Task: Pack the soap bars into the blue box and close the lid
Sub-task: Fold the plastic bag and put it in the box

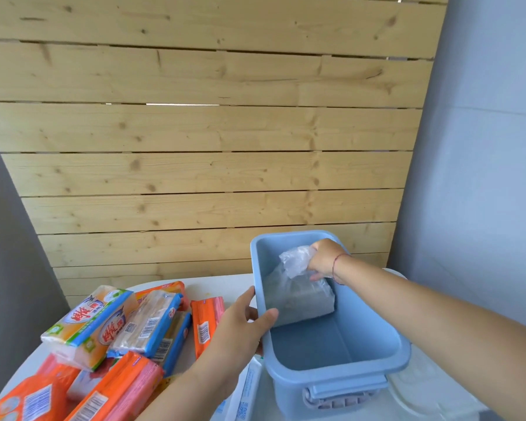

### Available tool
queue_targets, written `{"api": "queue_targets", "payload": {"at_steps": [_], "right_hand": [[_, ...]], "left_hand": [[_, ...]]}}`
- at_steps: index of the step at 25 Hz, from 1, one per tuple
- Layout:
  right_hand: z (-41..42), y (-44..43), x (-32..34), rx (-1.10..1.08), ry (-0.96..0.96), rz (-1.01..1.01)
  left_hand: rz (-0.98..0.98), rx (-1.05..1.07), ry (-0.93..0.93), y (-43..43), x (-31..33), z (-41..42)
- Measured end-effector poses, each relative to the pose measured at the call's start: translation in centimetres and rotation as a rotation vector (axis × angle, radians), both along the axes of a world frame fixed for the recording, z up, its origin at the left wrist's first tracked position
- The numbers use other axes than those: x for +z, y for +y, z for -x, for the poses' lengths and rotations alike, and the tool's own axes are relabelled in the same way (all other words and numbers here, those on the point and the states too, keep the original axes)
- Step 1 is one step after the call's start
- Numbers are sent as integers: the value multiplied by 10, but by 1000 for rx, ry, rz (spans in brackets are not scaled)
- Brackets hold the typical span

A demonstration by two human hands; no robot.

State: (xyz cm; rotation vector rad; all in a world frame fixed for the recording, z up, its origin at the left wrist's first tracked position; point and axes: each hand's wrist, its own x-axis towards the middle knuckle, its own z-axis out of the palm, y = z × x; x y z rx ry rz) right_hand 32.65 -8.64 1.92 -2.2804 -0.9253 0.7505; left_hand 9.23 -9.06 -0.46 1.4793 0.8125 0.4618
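Observation:
The blue box (404, 350) stands open on the white table (225, 284), right of centre. Inside its far end sits a clear plastic bag (298, 296) with a pale block in it. My right hand (324, 259) grips the bunched top of that bag, reaching into the box from the right. My left hand (240, 323) holds the box's left rim, thumb over the edge. A heap of wrapped soap bars (116, 326) in orange, blue and yellow packs lies on the table to the left of the box.
A wooden slat wall (207, 132) rises right behind the table. A white lid-like piece (422, 387) lies at the box's right, partly under it. Another white and blue pack (246, 396) lies at the box's near-left corner. The box's grey handle (337, 401) faces me.

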Motion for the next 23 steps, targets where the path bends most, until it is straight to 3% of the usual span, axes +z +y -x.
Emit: {"api": "queue_targets", "payload": {"at_steps": [3,7,12,16,23], "right_hand": [[3,-6,2,173,-182,326],[5,-24,-2,510,-70,327],[19,-45,-20,1025,-630,656],[28,-43,-30,1030,-833,763],[31,-31,-29,941,-804,762]], "left_hand": [[6,6,-38,0,-3,-2],[11,16,-71,1,-7,-3],[11,17,-83,1,-11,-4],[-5,24,-84,2,-14,-4],[4,0,-54,9,-3,-4]]}}
